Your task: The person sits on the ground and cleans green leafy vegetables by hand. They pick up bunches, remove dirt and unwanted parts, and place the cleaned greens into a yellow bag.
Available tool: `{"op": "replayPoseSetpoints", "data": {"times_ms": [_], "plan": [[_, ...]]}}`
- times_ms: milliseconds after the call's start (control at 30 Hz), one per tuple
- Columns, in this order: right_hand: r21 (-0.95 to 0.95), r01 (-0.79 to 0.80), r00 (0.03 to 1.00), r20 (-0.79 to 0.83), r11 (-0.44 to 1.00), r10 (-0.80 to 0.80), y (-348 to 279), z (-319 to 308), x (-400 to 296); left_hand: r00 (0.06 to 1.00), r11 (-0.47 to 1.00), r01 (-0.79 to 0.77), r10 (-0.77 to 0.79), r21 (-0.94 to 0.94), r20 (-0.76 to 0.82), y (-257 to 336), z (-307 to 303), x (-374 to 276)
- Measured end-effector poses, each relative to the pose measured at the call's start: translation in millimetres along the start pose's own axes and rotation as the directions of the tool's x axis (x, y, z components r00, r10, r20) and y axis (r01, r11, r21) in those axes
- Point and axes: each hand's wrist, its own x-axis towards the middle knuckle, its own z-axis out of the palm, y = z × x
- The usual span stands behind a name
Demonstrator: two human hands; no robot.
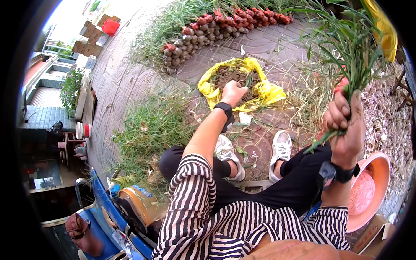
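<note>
My left hand (pixel 233 92), a black band on its wrist, reaches over dark soil (pixel 229 76) in a spread yellow plastic bag (pixel 271 92) on the paving. Its fingers are curled beside a thin green blade (pixel 249 79); whether they pinch it is hidden. Raised at the right, my right hand (pixel 346 122) grips a bunch of long green leafy stems (pixel 352 60), leaves pointing up, with a short tuft poking out below the fist. Both white shoes rest on the ground on the near side of the bag.
Beyond the bag curve rows of round earthy lumps (pixel 187 48), many topped with red plastic. Cut grass (pixel 156 123) is heaped at left. Dry, papery pale peelings (pixel 380 126) spread at right, above an orange-pink basin (pixel 385 165). A blue chair (pixel 109 242) holds a maroon cap (pixel 77 226).
</note>
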Motion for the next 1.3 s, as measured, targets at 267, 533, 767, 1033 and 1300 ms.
{"op": "replayPoseSetpoints", "data": {"times_ms": [267,533,767,1033,1300], "plan": [[0.071,-0.035,0.999,-0.003,0.997,0.036,-13.3,-19.2,11.9,0.988,0.941,-0.022,0.072,0.339,-0.136,43.3,70.2,53.6],[0.149,-0.237,0.97,-0.01,0.96,0.241,-31.3,-47.5,28.5,0.988,0.921,0.069,-0.01,0.383,-0.154,38.6,125.1,110.1],[0.172,-0.237,0.972,0.039,0.956,0.234,-34.2,-57.1,35.6,0.853,0.843,-0.251,0.425,0.476,-0.303,14.6,158.3,129.8],[0.178,-0.225,0.974,0.005,0.958,0.228,-34.0,-44.1,29.5,0.721,0.723,-0.504,0.654,0.473,-0.231,0.4,144.4,76.8],[0.172,-0.241,0.97,0.085,0.955,0.229,-19.8,-25.2,19.6,0.921,0.922,-0.283,0.338,0.263,-0.193,-45.9,177.6,-58.2]]}}
